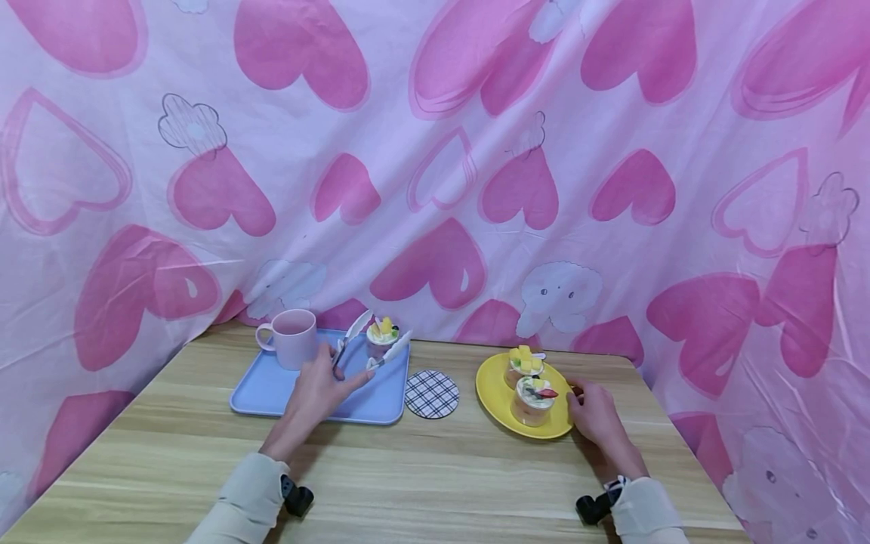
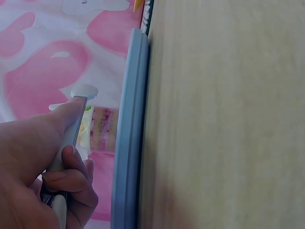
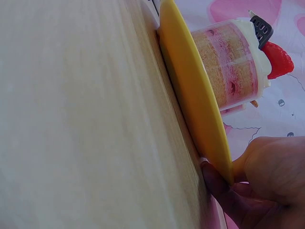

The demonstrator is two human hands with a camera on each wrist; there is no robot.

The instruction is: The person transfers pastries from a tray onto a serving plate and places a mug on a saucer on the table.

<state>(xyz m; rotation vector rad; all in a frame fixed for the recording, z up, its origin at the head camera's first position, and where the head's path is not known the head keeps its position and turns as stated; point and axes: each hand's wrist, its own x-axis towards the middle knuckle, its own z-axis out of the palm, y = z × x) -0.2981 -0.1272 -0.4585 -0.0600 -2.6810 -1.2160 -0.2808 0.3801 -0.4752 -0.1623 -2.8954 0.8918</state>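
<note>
My left hand holds a pair of tongs with white tips, spread apart. One tip extends on either side of a small cake cup topped with yellow fruit, which stands on a blue tray. In the left wrist view, layered cake shows behind the tongs. At the right, my right hand pinches the edge of a yellow plate, thumb above and fingers under the rim. On that plate stand a cake cup with a strawberry slice and another cup with yellow fruit cubes.
A pink mug stands at the tray's back left, its handle facing left. Between tray and plate lies a round checked coaster. A pink heart-print cloth hangs behind the wooden table.
</note>
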